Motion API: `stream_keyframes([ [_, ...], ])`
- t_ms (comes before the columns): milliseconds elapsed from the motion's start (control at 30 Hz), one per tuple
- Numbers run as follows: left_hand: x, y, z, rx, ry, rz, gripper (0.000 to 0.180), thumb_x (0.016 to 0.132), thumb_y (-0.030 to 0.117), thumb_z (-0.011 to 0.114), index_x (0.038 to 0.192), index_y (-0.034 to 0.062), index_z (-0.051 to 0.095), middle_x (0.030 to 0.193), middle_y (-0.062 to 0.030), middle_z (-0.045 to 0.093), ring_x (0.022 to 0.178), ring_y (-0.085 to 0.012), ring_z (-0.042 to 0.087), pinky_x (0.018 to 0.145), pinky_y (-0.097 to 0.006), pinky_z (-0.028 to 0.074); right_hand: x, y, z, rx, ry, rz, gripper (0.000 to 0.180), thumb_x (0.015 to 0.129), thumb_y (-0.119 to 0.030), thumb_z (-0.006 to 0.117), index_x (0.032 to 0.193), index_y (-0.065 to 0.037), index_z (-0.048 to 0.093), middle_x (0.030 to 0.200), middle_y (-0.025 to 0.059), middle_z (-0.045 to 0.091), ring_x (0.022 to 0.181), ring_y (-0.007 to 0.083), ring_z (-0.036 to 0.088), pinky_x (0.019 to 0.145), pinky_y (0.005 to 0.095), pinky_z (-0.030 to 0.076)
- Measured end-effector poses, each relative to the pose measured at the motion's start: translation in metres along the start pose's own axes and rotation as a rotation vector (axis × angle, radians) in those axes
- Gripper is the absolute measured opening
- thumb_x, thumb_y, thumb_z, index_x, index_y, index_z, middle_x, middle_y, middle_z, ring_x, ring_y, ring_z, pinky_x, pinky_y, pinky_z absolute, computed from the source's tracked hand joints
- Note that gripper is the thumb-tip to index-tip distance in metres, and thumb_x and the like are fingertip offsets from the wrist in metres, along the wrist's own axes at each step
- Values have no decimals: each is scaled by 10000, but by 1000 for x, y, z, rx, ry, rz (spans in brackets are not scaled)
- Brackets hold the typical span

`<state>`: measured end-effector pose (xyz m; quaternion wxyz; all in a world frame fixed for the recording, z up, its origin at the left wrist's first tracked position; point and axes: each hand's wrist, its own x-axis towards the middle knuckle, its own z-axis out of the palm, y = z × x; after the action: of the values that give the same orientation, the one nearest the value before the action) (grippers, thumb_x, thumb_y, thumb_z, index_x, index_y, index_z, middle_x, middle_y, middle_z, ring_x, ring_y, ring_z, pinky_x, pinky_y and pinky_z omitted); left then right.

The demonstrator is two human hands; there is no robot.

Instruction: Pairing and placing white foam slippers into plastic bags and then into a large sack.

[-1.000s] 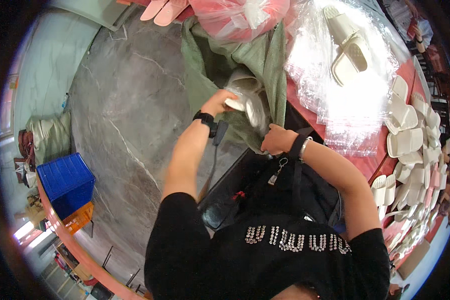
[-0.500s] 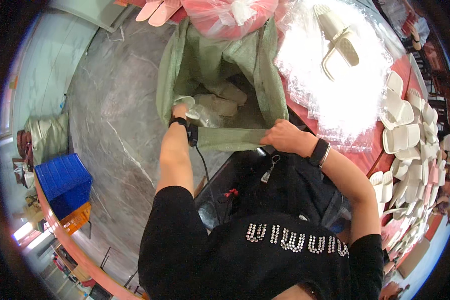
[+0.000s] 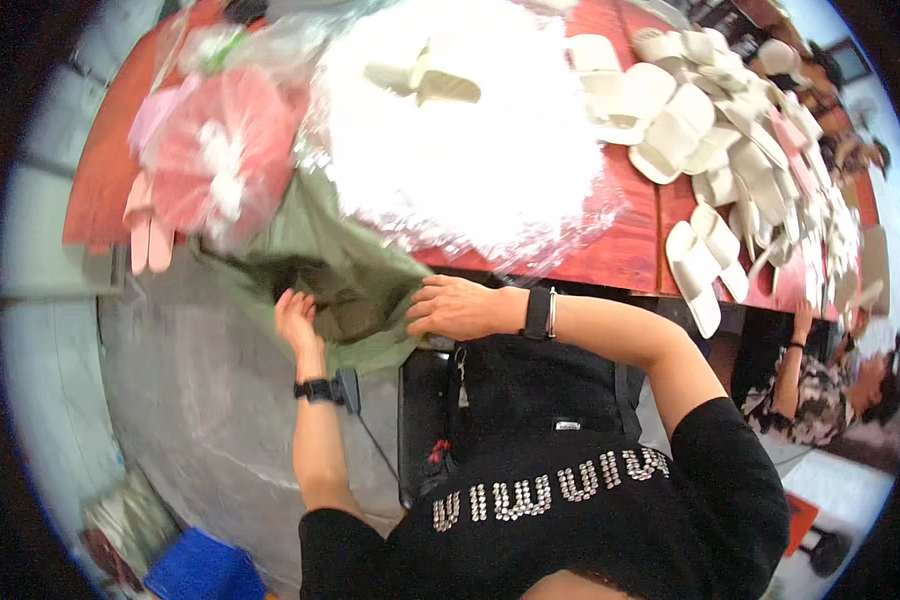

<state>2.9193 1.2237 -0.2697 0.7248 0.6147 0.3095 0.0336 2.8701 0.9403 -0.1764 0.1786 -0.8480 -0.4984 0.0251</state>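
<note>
A green woven sack (image 3: 370,250) hangs open below the table edge, its inside dark, with grey-brown bundles (image 3: 355,318) dimly visible. My left hand (image 3: 296,318) is raised over the sack's mouth, fingers apart and slightly blurred, with nothing in it. At the right side of the rim is my right hand (image 3: 460,307), its fingers loosely spread against or just beside the cloth. Beyond the sack, a pale slide slipper (image 3: 425,82) lies on a glaring white pile of clear plastic bags (image 3: 470,150).
The red table (image 3: 630,235) carries a heap of white slippers (image 3: 750,160) and a knotted clear bag of pink things (image 3: 220,160). Pink slippers (image 3: 148,235) overhang its left edge. A blue crate (image 3: 205,568) stands lower left. Another person (image 3: 820,390) is at the right.
My left hand has come up out of the sack, leaving the pale item it was at. My right hand has loosened from the rim. The view has swung right toward the table.
</note>
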Motion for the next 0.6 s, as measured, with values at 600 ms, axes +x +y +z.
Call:
stream_keyframes([
  [600, -112, 27, 325, 1250, -704, 1181, 409, 757, 280, 581, 1103, 64, 554, 1081, -114, 510, 969, -303, 482, 824, -439, 390, -172, 42, -41, 955, 818, 1046, 269, 816, -118, 529, 1066, -22, 560, 973, 70, 585, 867, 137, 538, 777, 270, 430],
])
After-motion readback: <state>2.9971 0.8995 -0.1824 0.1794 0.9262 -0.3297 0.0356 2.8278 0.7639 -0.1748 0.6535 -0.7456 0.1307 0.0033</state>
